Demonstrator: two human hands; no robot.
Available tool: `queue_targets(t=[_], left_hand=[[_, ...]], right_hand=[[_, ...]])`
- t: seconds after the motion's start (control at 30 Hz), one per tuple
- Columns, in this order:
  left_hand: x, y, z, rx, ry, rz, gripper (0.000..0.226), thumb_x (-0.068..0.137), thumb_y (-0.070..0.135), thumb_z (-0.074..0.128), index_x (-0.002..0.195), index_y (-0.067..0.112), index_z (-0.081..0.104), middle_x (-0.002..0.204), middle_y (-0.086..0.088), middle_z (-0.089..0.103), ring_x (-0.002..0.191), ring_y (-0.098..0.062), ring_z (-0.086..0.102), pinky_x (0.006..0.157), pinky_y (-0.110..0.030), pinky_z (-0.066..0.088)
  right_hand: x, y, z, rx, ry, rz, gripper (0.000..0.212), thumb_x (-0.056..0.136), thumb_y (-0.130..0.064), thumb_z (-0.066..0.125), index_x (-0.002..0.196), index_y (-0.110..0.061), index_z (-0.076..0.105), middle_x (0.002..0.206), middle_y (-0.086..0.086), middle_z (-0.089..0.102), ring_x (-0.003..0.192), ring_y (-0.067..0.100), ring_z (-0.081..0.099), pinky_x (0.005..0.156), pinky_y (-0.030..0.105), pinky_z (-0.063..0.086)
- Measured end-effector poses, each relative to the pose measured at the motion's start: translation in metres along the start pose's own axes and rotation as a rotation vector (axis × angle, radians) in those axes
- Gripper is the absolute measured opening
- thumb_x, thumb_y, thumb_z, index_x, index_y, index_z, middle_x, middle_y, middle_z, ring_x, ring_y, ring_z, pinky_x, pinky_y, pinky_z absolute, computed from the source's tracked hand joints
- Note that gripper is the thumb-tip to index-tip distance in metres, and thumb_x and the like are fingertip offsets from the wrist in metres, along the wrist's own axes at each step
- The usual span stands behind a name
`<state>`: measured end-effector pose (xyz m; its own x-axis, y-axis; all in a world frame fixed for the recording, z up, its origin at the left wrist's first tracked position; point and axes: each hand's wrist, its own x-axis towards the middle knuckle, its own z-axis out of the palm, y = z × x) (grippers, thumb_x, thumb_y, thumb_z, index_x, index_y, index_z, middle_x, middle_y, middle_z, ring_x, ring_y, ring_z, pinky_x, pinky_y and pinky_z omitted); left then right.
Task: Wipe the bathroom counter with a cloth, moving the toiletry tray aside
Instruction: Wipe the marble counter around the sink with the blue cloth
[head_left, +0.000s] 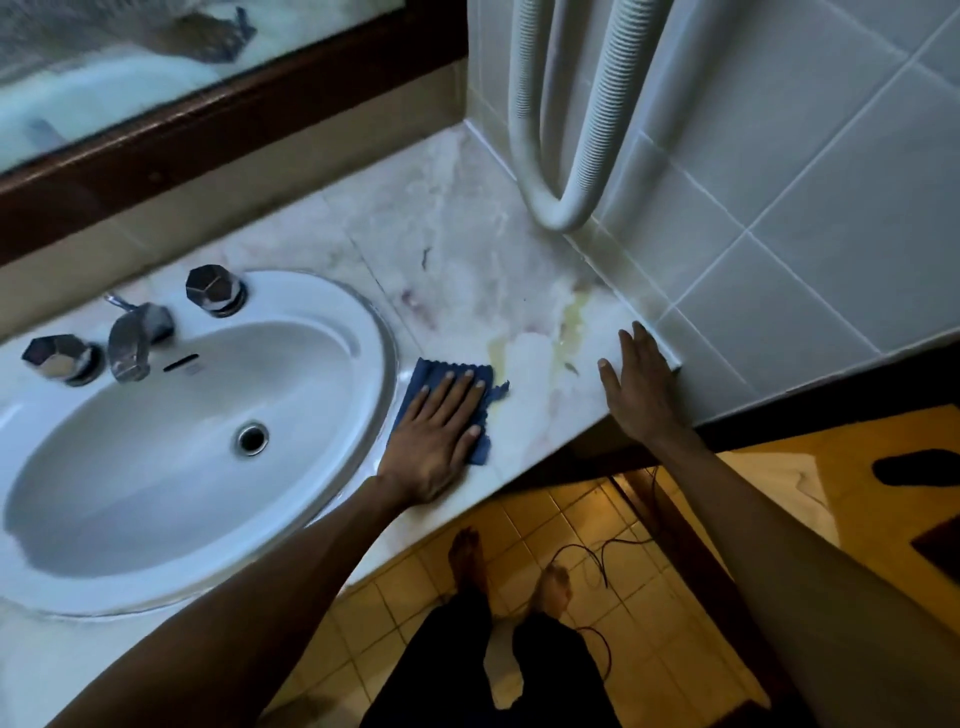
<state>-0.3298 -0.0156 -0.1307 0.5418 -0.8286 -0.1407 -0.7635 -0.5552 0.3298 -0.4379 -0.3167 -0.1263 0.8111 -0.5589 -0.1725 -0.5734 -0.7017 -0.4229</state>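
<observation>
Blue wavy-edged cleaning cloth (447, 410) lies flat on the pale veined marble surface (467, 270), just at 3 o'clock of the white oval sink (182, 447), pinned under the left hand (439, 441), whose fingers are spread flat rather than gripping. The right hand (636, 382) rests open and empty at the surface's front corner, against the grey tiled wall (779, 208). No toiletry tray is in view. Yellowish stains (571, 312) sit at 1 o'clock of the cloth; with only palm pressure, the cloth could bunch or slide out and skip them. Sweeping toward 12 o'clock risks brushing the white ribbed hose (566, 208) hanging there, and a push toward 6 o'clock could carry the cloth off the edge.
</observation>
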Motion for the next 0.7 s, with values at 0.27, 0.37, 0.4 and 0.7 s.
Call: queue_targets(t=[0.27,0.37,0.4,0.7], left_hand=[[0.116,0.024,-0.001,-0.095,0.109,-0.411,0.062,0.106,0.042,0.021,0.160,0.019,0.003,0.169,-0.003,0.002,0.155,-0.021,-0.007,0.125,-0.046,-0.004],[0.094,0.051,0.011,-0.087,0.110,-0.324,0.061,0.107,0.043,0.022,0.161,0.020,0.004,0.169,0.000,0.000,0.155,-0.019,-0.009,0.125,-0.043,-0.003],[0.073,0.061,0.015,-0.070,0.104,-0.270,0.061,0.107,0.044,0.022,0.161,0.021,0.004,0.168,0.002,0.000,0.155,-0.018,-0.009,0.125,-0.042,-0.002],[-0.019,0.018,0.009,0.072,0.037,-0.253,0.059,0.105,0.048,0.019,0.160,0.030,0.004,0.168,0.008,0.000,0.155,-0.013,-0.005,0.125,-0.045,0.009]], right_hand=[[0.002,0.018,0.019,-0.071,0.079,-0.058,0.063,0.104,-0.041,0.029,0.156,-0.008,0.017,0.166,0.011,0.009,0.153,0.024,0.009,0.124,0.041,0.009],[0.001,0.018,0.021,-0.086,0.131,-0.072,0.061,0.104,-0.038,0.032,0.155,-0.008,0.021,0.165,0.013,0.014,0.152,0.026,0.014,0.123,0.042,0.013],[0.000,0.018,0.022,-0.093,0.145,-0.076,0.060,0.104,-0.039,0.033,0.155,-0.007,0.022,0.164,0.013,0.016,0.152,0.027,0.016,0.123,0.043,0.014],[-0.003,0.020,0.024,-0.102,0.162,-0.087,0.060,0.104,-0.039,0.033,0.154,-0.007,0.024,0.164,0.014,0.018,0.151,0.028,0.018,0.121,0.044,0.019]])
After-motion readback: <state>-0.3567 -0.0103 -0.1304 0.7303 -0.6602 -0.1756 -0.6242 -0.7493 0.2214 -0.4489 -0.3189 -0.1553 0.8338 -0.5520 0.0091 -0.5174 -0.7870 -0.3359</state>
